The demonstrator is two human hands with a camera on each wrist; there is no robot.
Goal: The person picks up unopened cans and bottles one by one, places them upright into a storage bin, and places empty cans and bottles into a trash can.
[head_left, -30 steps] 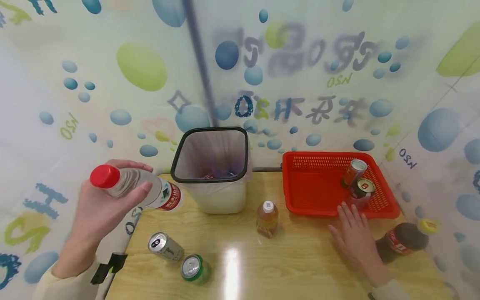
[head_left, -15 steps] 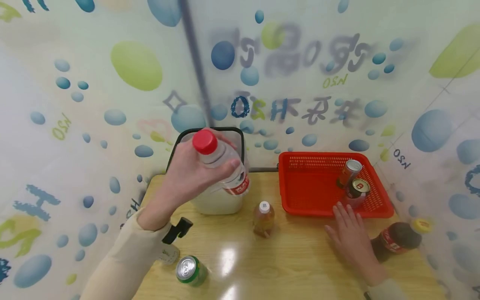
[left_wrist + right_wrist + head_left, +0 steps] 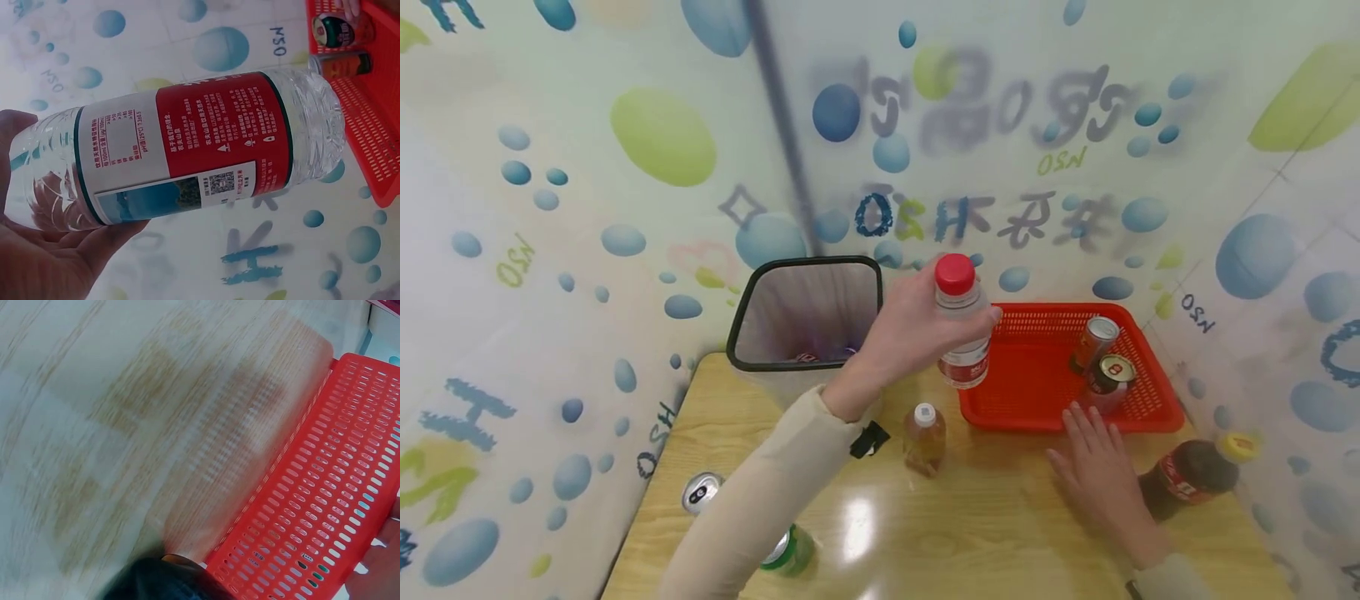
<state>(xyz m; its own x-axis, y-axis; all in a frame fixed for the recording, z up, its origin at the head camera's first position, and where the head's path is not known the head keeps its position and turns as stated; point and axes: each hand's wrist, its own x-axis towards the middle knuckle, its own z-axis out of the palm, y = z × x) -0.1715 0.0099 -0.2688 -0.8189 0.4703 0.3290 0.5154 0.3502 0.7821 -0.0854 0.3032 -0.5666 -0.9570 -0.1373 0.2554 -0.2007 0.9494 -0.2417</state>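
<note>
While L grip point(image 3: 913, 327) holds clear btl point(image 3: 187, 147), R grip point(image 3: 1101, 467) touches slotted bskt point(image 3: 315, 487).

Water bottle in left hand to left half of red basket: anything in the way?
Nothing visible except the rim of the red basket; can't tell whether the water bottle clears it. The basket's two cans stand in the right half; the right hand is at the near rim.

I can see a long cream left sleeve point(image 3: 760, 508), a small black block point(image 3: 869, 439) by its cuff, and a matching right sleeve point(image 3: 1174, 578) with a dark strap point(image 3: 1132, 590)
</note>
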